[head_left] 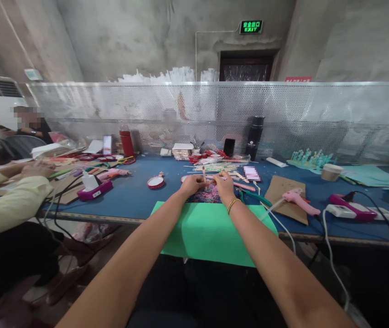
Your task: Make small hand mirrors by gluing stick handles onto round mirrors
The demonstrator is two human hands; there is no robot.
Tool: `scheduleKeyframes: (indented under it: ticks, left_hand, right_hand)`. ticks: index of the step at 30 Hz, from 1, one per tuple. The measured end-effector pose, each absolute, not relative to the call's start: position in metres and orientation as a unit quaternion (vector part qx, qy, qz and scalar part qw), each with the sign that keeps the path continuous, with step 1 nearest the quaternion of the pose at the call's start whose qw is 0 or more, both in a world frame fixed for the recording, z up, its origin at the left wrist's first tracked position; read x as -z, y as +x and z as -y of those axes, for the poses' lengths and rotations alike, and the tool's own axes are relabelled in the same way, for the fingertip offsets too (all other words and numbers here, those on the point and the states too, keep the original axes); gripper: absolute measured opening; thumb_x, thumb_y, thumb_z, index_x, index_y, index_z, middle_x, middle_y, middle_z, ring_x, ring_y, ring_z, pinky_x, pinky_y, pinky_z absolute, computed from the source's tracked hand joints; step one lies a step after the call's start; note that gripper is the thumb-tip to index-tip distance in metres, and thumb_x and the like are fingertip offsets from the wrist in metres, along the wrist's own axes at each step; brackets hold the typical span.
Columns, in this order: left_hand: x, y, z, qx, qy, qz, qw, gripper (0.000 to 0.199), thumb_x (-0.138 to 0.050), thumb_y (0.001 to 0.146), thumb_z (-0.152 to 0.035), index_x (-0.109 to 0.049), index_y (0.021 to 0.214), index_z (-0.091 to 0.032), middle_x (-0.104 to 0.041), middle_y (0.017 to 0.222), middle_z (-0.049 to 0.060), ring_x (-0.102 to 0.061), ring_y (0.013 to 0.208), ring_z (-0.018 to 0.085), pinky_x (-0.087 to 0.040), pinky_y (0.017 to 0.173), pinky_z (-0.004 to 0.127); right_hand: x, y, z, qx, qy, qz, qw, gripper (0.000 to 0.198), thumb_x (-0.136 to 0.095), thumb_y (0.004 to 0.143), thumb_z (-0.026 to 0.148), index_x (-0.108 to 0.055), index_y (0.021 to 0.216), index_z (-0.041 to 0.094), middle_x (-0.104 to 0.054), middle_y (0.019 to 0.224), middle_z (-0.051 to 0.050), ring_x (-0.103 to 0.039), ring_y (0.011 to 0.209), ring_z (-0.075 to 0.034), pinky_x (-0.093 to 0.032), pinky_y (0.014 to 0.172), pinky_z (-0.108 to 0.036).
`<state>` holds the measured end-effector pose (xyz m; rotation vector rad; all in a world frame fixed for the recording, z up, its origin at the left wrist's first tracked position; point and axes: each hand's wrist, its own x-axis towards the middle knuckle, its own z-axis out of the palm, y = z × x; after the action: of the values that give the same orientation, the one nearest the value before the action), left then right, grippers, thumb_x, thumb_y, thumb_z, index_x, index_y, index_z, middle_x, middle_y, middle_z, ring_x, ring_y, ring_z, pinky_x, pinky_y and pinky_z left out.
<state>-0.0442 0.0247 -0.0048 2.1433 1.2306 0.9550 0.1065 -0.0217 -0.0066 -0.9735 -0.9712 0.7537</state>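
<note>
Blue surface; green sheet, overhanging the near edge, could be slid off if brushed by a forearm; left hand and right hand, held close together at tangled coloured strands, grip not discernible

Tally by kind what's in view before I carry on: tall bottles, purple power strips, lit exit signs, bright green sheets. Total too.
Tall bottles: 2 (red bottle, black bottle)
Purple power strips: 2
Exit sign: 1
Green sheet: 1
Total: 6
</note>
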Motion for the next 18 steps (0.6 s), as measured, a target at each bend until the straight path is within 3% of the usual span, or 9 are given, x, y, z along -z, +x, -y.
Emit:
scheduleKeyframes:
  ticks: [18]
  left_hand:
    - [0.0044,-0.0440,-0.0238,-0.352,0.784,-0.451,0.242,0.049,-0.069,0.063,-0.063,-0.066,0.062,-0.014,-0.052,0.054,-0.003,-0.038,0.052,0.009,-0.026,0.051,0.024]
  right_hand:
    - [0.0036,0.1063,0.0247,-0.349,-0.435,0.434,0.708,0.011,-0.057,0.061,0.030,-0.050,0.057,0.023,-0.060,0.051,0.003,-0.055,0.054,-0.015,-0.042,0.056,-0.026]
